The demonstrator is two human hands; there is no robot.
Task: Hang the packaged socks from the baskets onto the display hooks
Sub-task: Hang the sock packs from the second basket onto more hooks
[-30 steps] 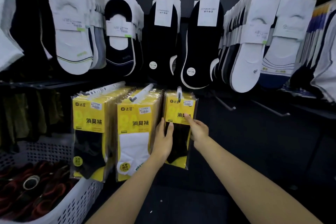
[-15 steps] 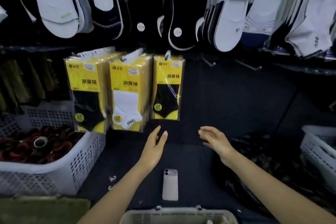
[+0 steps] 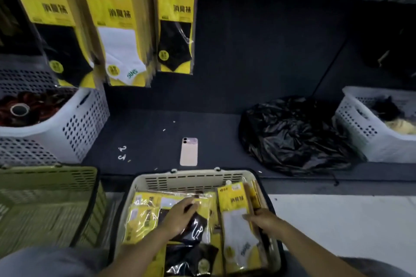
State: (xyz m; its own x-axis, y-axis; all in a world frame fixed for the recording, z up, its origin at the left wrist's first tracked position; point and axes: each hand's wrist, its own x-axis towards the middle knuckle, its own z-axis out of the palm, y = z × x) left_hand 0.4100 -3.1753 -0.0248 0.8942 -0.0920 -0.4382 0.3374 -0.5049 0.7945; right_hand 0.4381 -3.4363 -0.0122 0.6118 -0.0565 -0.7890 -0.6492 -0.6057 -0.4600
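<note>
Head view: looks down on a dark shelf [image 3: 225, 123] under the display, with baskets on it and in front of it.
Far-left basket: a white perforated basket [image 3: 85, 123] stands on the shelf and holds dark red items and a tape roll [image 3: 19, 110].
Green basket: a green basket [image 3: 45, 198] sits low at the left, just beside the beige one.
Hung packs: three rows hang above the shelf: hung black-sock packs [image 3: 51, 18], hung white-sock packs [image 3: 119, 29], then a thin row of black ones [image 3: 175, 24].
Writing: each yellow card reads 消臭袜 in black. The small logo and the white stickers above it are too blurred to read. The white sock carries green letters that are unclear.
Shelf bits: small white hooks [image 3: 122, 153] lie near a pale pink phone [image 3: 188, 152], which rests back-up.
Beige basket: the beige basket [image 3: 193, 179] stands nearest the person, filled with the same yellow packs, some flat and some upright at its right side.
Left hand: the left hand [image 3: 180, 216] lies on a flat black-sock pack [image 3: 198, 229] in the beige basket, fingers stretched along it and pinching nothing.
Right hand: the right hand [image 3: 263, 220] curls its fingers round the right edge of an upright white-sock pack [image 3: 234, 213], whose card reads 消臭袜.
Black bag: a crumpled black plastic bag [image 3: 297, 132] lies on the shelf, right of the phone.
Far-right basket: a second white basket [image 3: 369, 132] sits just beside the bag and holds dark and yellowish items.
</note>
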